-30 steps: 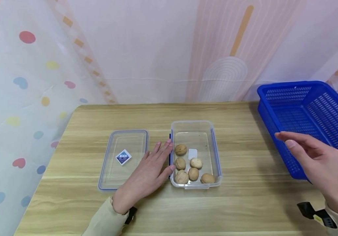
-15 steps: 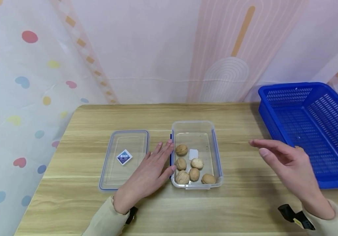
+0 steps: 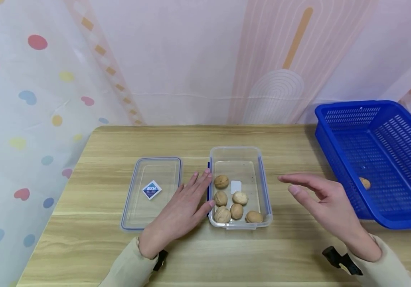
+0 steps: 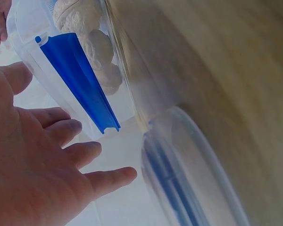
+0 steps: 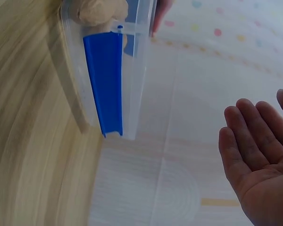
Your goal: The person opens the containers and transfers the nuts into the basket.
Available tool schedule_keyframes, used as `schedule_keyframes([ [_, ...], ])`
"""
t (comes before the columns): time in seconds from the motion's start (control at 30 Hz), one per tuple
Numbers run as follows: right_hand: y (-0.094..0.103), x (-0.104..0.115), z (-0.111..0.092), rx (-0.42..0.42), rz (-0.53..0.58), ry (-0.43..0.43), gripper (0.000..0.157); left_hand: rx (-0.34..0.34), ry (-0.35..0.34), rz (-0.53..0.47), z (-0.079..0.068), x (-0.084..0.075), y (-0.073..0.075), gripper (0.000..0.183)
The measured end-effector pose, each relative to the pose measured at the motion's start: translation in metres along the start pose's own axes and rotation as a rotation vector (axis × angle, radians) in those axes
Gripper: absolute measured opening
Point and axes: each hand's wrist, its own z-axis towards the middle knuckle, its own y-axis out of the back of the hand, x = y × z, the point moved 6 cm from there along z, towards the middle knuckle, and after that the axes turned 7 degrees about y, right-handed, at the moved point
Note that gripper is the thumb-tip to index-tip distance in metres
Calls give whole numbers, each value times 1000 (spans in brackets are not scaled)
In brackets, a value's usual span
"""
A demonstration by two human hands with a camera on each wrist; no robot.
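Observation:
A clear plastic box (image 3: 241, 167) with blue side clips stands in the middle of the table, several walnuts (image 3: 222, 214) lying inside it, mostly toward its near end. My left hand (image 3: 178, 213) rests its extended fingers at the box's left rim. In the left wrist view those fingers (image 4: 61, 127) are spread beside the blue clip (image 4: 78, 77), holding nothing. To the right of the box my right hand (image 3: 325, 203) hovers over the table, fingers lightly bent and thumb apart; its palm (image 5: 269, 183) shows bare in the right wrist view. One walnut (image 3: 365, 183) lies in the blue basket (image 3: 342, 159).
Left of the box lies its clear lid (image 3: 137, 171) with a blue edge and a BXH label (image 3: 152, 189). The basket stands at the table's right side. A patterned curtain (image 3: 184, 59) hangs behind the wooden table (image 3: 281, 255).
My right hand has moved left from the basket toward the box, and a walnut has come into view in the basket. The left hand stays at the box's rim.

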Motion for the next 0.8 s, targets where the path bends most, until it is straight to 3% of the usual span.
schedule_keyframes([
  [0.23, -12, 0, 6, 51, -59, 40, 34, 0, 0, -12, 0, 0, 0, 68],
  [0.53, -26, -8, 13, 152, -114, -20, 28, 2, -3, -13, 0, -1, 1, 68],
  [0.8, -39, -19, 20, 250, -120, -3, 25, 2, 0, -17, 1, -1, 1, 68],
])
